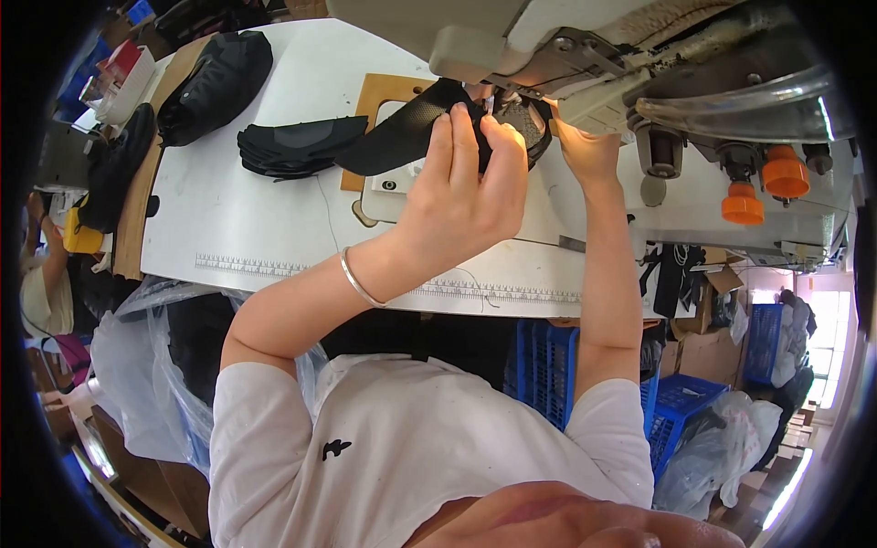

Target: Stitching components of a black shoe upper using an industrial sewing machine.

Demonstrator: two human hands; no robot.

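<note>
Stacks of black fabric pieces (297, 146) lie on the white desk (228, 228). Left hand (461, 196) pinches a black mesh piece (402, 137) at the sewing machine (639, 82); right hand (589, 151) presses beside it, fingers hidden under the machine head.

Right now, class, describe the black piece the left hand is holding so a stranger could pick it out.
Start at the white sewing machine on the white table. Beneath its head, the left hand pinches a black perforated fabric piece. Unlike the stack of black pieces lying loose further left, it is lifted and gripped by fingers.
</note>
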